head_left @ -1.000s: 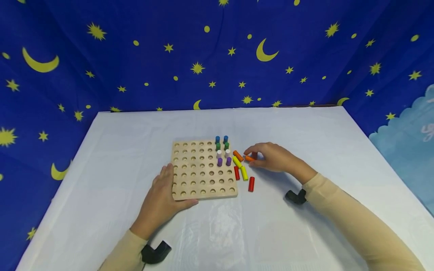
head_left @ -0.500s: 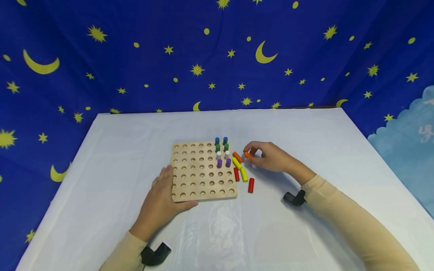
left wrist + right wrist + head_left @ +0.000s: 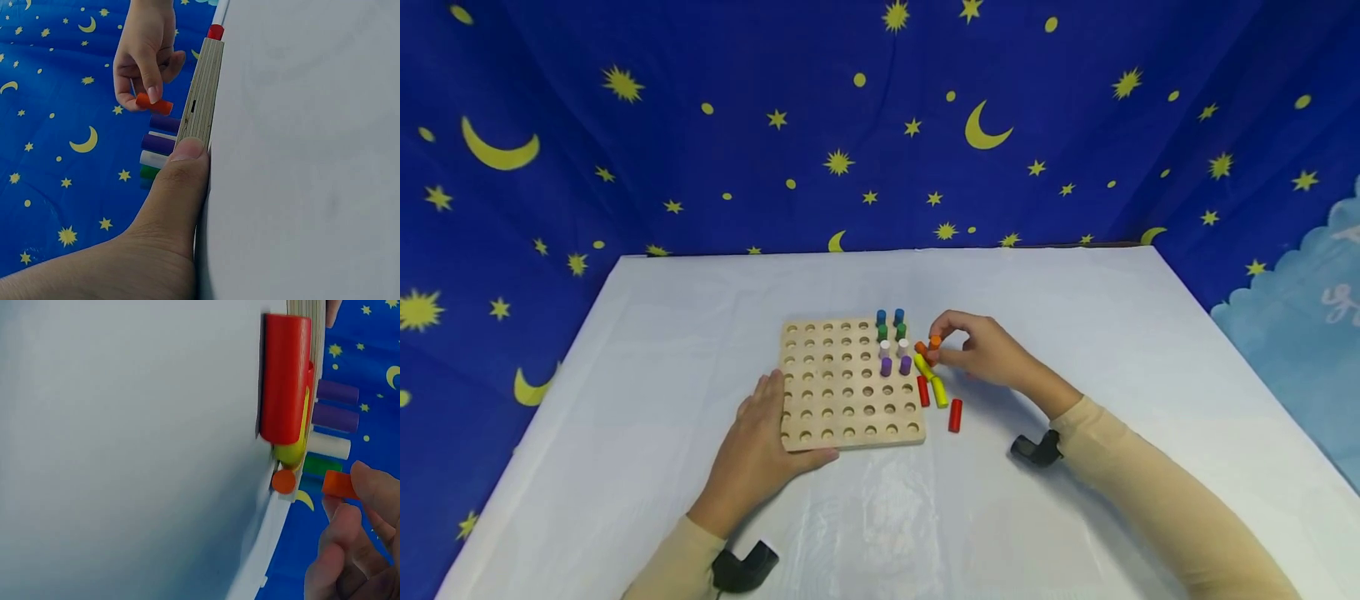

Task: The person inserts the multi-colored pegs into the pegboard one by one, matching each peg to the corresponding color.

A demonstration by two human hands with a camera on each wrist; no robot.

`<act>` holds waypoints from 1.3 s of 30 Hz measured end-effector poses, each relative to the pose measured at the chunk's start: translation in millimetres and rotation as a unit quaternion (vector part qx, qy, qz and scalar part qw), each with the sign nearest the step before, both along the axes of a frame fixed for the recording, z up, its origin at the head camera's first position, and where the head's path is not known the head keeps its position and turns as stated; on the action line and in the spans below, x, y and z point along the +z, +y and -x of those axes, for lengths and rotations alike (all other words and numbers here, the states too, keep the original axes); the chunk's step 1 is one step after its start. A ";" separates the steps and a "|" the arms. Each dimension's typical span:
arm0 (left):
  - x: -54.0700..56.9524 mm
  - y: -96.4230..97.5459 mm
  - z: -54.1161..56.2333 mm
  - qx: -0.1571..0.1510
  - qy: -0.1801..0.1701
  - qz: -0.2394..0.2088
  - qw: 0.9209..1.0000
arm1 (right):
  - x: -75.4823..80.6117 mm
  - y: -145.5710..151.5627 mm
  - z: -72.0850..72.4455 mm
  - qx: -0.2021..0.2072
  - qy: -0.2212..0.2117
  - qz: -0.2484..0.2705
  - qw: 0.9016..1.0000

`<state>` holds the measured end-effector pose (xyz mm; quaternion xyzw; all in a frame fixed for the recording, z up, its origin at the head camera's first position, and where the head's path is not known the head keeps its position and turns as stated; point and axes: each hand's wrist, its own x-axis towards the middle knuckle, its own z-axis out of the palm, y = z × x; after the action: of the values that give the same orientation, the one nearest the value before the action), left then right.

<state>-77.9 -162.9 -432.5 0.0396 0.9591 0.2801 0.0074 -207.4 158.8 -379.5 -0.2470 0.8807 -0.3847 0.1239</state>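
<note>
My right hand [image 3: 983,348] pinches an orange peg [image 3: 935,342] between thumb and fingers. It hangs just off the right edge of a wooden pegboard [image 3: 838,367], raised in the left wrist view above another orange peg [image 3: 284,481] that lies on the table. My left hand [image 3: 757,437] rests against the board's near left corner, fingers straight along the left side and thumb [image 3: 181,169] pressed to the front edge. Upright in the board's right columns stand pairs of blue pegs [image 3: 882,317], green pegs [image 3: 882,332], white pegs [image 3: 903,348] and purple pegs [image 3: 887,367].
Two yellow pegs [image 3: 940,392] lie end to end beside the board's right edge. One red peg [image 3: 923,391] lies against that edge and another red peg [image 3: 955,415] a little nearer to me. A blue star-patterned cloth [image 3: 737,150] hangs behind the white table [image 3: 880,533].
The right hand has picked up the orange peg from the table, moved left toward the board and tipped the peg more upright. The left hand has stayed at the board's corner.
</note>
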 end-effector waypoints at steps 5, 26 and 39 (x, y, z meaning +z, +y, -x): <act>-1.3 0.7 -0.4 0.002 -0.002 0.004 1.000 | -0.5 -4.8 -1.8 -0.017 -0.009 0.010 1.000; -2.4 -0.3 2.4 -0.003 0.004 -0.002 1.000 | 3.6 -16.0 -9.2 -0.006 -0.013 0.036 0.999; -0.3 -0.1 3.2 -0.002 -0.008 -0.001 1.000 | 1.5 -33.8 -25.1 0.036 0.025 0.019 0.999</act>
<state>-81.1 -162.9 -432.8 0.0397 0.9586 0.2817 0.0156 -182.3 125.0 -378.0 -0.2902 0.8667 -0.3903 0.1107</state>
